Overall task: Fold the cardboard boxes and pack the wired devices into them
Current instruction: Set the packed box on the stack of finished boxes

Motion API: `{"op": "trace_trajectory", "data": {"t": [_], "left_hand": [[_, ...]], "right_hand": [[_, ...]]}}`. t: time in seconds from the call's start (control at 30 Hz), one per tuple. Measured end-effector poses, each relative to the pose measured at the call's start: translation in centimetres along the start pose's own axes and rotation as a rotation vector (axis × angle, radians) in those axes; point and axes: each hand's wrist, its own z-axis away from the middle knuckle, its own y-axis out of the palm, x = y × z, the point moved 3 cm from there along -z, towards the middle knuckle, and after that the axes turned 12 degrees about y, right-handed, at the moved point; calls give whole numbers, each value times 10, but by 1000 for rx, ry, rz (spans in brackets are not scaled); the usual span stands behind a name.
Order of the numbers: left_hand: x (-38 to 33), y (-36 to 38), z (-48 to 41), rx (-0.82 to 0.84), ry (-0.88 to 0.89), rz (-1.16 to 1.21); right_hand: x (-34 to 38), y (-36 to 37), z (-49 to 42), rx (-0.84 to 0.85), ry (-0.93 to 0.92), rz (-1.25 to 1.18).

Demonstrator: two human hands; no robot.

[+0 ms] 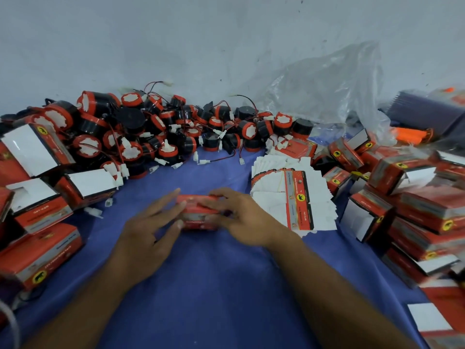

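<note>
- A small red cardboard box (198, 212) sits on the blue cloth (214, 285), mid-table, between both hands.
- The left hand (148, 227) presses its left side with fingers spread; the right hand (241, 217) grips its right end.
- Flat unfolded boxes (289, 195) lie fanned just right.
- Wired devices (156, 129) are heaped behind.
- Folded boxes (402, 197) are stacked at both sides.

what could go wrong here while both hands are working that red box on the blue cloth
1. The left hand and right hand press the small red box from both sides; too much squeeze could crush it.
2. The pile of wired devices is a tangle of red leads, so pulling one may drag others.
3. The fanned stack of flat boxes lies beside the right wrist and could be scattered.
</note>
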Motion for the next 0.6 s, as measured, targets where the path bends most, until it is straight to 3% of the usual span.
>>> {"op": "trace_trajectory", "data": {"t": [0.1,0.23,0.27,0.33,0.4,0.43,0.53,0.6], "left_hand": [[4,-4,2,-21,-65,-34],[2,2,3,62,-72,-55],[3,2,3,77,-90,-54],[4,2,2,91,-109,-59],[4,3,1,108,-105,-62],[3,4,1,121,-108,-60],[5,5,1,132,-125,-64],[4,4,0,116,-107,-64]], "right_hand": [[-6,-35,-7,-108,272,-295],[-23,-110,1,-593,439,-769],[-30,-126,8,-715,519,-715],[-48,-150,21,-818,751,-201],[-60,-158,26,-675,888,304],[-64,-155,26,-552,939,382],[-65,-135,26,-244,1058,452],[-65,-132,27,-270,1060,418]]}}
